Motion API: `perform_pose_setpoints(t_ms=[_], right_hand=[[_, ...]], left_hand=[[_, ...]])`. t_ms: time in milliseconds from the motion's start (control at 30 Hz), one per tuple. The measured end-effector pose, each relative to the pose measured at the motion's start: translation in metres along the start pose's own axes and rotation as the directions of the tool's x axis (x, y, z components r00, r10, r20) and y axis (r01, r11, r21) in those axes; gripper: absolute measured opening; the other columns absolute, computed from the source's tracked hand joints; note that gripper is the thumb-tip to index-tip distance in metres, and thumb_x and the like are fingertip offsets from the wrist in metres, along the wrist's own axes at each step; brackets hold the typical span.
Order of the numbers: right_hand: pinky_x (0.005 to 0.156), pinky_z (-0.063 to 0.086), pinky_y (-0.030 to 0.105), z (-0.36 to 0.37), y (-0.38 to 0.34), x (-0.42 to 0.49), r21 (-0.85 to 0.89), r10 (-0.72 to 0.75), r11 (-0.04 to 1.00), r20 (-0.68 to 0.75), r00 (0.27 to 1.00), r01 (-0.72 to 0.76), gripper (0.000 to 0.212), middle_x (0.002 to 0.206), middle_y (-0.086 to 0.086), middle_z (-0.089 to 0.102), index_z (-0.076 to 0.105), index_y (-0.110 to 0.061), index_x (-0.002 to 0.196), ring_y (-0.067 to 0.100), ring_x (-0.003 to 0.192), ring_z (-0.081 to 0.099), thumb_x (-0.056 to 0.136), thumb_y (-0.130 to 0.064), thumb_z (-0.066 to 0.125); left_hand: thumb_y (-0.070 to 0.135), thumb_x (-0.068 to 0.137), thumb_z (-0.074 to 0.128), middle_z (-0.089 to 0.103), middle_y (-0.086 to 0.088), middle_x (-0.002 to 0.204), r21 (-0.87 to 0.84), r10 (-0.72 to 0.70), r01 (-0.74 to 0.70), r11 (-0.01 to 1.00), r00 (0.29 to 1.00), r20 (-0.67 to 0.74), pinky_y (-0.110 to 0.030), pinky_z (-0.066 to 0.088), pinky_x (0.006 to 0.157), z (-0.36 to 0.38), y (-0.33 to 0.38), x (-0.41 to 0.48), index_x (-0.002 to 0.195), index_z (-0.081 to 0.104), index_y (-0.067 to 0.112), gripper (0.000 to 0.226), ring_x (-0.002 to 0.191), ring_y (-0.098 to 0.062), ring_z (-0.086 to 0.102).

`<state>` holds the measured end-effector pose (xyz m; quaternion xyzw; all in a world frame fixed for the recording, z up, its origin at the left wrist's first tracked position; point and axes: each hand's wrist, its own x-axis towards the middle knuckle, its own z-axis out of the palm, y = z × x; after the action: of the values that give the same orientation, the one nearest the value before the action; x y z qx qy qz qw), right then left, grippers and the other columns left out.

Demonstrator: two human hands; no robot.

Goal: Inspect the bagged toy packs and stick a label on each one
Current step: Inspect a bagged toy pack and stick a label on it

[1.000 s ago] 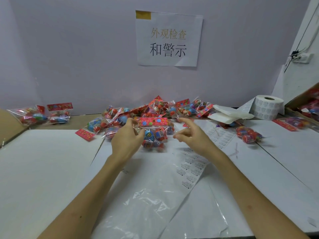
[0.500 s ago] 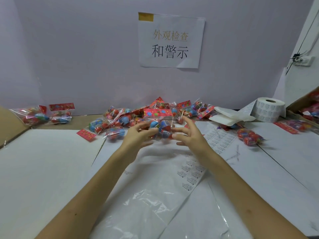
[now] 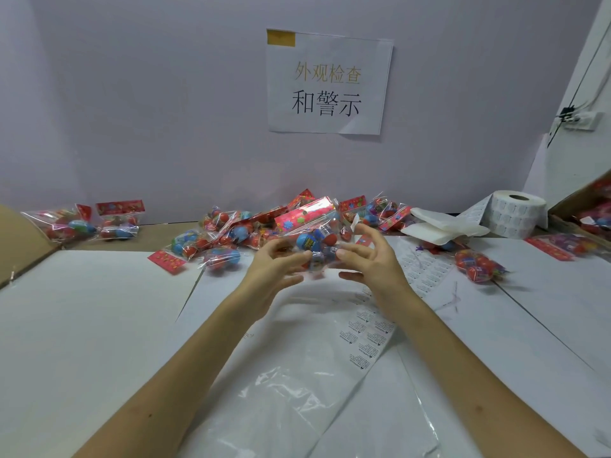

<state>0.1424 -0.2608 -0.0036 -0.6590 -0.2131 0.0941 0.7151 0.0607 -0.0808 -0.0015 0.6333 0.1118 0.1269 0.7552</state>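
gripping toy pack (image 3: 310,238) between left hand (image 3: 271,272) and right hand (image 3: 377,262), fingers curled, forearms converging.

Label roll (image 3: 517,214) right of pack pile (image 3: 251,226)

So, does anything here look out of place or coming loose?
Only the wall sign: yellow tape shows only at its top left corner, and its lower right corner curls off the wall.
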Motion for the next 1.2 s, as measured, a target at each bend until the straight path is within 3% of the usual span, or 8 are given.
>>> perform_pose_setpoints(t_ms=[100, 167, 300, 433, 600, 833, 1000, 1200], right_hand=[[0.077, 0.059, 0.029, -0.003, -0.001, 0.000, -0.175, -0.129, 0.979, -0.121, 0.984, 0.106, 0.064, 0.111, -0.001, 0.071, 0.045, -0.030, 0.137, 0.015, 0.097, 0.072, 0.086, -0.013, 0.079], [0.079, 0.057, 0.024, -0.005, 0.000, -0.001, -0.381, -0.257, 0.904, -0.122, 0.959, 0.194, 0.073, 0.107, -0.011, 0.070, 0.040, -0.030, 0.142, 0.005, 0.090, 0.071, 0.084, -0.014, 0.082], [0.079, 0.059, 0.023, 0.003, -0.001, -0.009, -0.449, -0.345, 0.835, 0.020, 0.938, 0.317, 0.084, 0.110, -0.013, 0.071, 0.036, -0.032, 0.147, 0.000, 0.095, 0.070, 0.081, -0.014, 0.085], [0.090, 0.057, 0.034, 0.010, -0.002, -0.015, -0.407, -0.313, 0.832, 0.218, 0.924, 0.378, 0.084, 0.118, -0.013, 0.072, 0.036, -0.038, 0.149, 0.002, 0.111, 0.066, 0.084, -0.003, 0.077], [0.091, 0.056, 0.032, 0.009, -0.012, -0.013, -0.091, -0.215, 0.964, 0.282, 0.935, 0.249, 0.067, 0.118, 0.005, 0.074, 0.049, -0.023, 0.145, 0.017, 0.113, 0.069, 0.086, 0.002, 0.067], [0.067, 0.048, 0.027, -0.004, -0.019, -0.009, 0.241, -0.015, 0.967, 0.381, 0.925, -0.084, 0.055, 0.074, 0.005, 0.060, 0.061, -0.021, 0.136, 0.014, 0.066, 0.053, 0.082, -0.012, 0.060], [0.065, 0.044, 0.026, 0.002, -0.016, -0.013, 0.292, 0.054, 0.928, 0.514, 0.856, -0.233, 0.058, 0.072, 0.003, 0.048, 0.060, -0.021, 0.140, 0.013, 0.065, 0.040, 0.084, -0.012, 0.055], [0.066, 0.039, 0.027, 0.004, -0.016, -0.015, 0.251, 0.089, 0.938, 0.489, 0.868, -0.238, 0.057, 0.073, 0.003, 0.044, 0.062, -0.023, 0.138, 0.014, 0.067, 0.037, 0.082, -0.013, 0.056]], left_hand=[[0.012, 0.085, 0.081, 0.066, -0.011, 0.110, 0.149, 0.035, -0.022, 0.989, 0.996, -0.086, -0.030, 0.054, 0.072, -0.001, -0.001, 0.000, 0.125, 0.055, 0.016, 0.048, 0.093, -0.022, 0.069], [0.019, 0.087, 0.079, 0.070, -0.012, 0.112, 0.152, 0.032, -0.028, 0.988, 0.999, -0.025, -0.031, 0.056, 0.073, -0.002, 0.000, -0.001, 0.124, 0.061, 0.016, 0.041, 0.089, -0.021, 0.071], [0.047, 0.084, 0.074, 0.075, 0.000, 0.116, 0.202, -0.029, -0.008, 0.979, 0.983, 0.183, -0.032, 0.058, 0.082, 0.006, -0.002, -0.006, 0.135, 0.059, 0.026, 0.057, 0.101, -0.018, 0.074], [0.051, 0.080, 0.076, 0.074, -0.001, 0.119, 0.067, -0.042, 0.031, 0.997, 0.984, 0.171, -0.040, 0.058, 0.094, 0.010, -0.007, -0.006, 0.129, 0.059, 0.028, 0.057, 0.105, -0.023, 0.074], [0.033, 0.095, 0.069, 0.078, -0.002, 0.107, -0.114, -0.101, 0.106, 0.988, 0.994, 0.046, -0.035, 0.056, 0.084, -0.001, -0.007, -0.002, 0.131, 0.059, 0.020, 0.039, 0.098, -0.025, 0.076], [0.028, 0.094, 0.071, 0.073, -0.013, 0.121, -0.300, -0.184, 0.171, 0.939, 0.983, -0.014, -0.033, 0.058, 0.082, 0.000, 0.000, -0.003, 0.129, 0.061, 0.012, 0.040, 0.111, -0.026, 0.070], [0.023, 0.092, 0.070, 0.075, -0.011, 0.113, -0.418, -0.134, 0.145, 0.897, 0.989, 0.054, -0.033, 0.059, 0.087, 0.000, 0.001, -0.005, 0.124, 0.065, 0.010, 0.035, 0.103, -0.025, 0.072], [0.024, 0.088, 0.070, 0.076, -0.009, 0.112, -0.443, -0.087, 0.123, 0.888, 0.991, 0.099, -0.031, 0.060, 0.084, 0.002, 0.002, -0.007, 0.125, 0.066, 0.013, 0.039, 0.098, -0.022, 0.074]])
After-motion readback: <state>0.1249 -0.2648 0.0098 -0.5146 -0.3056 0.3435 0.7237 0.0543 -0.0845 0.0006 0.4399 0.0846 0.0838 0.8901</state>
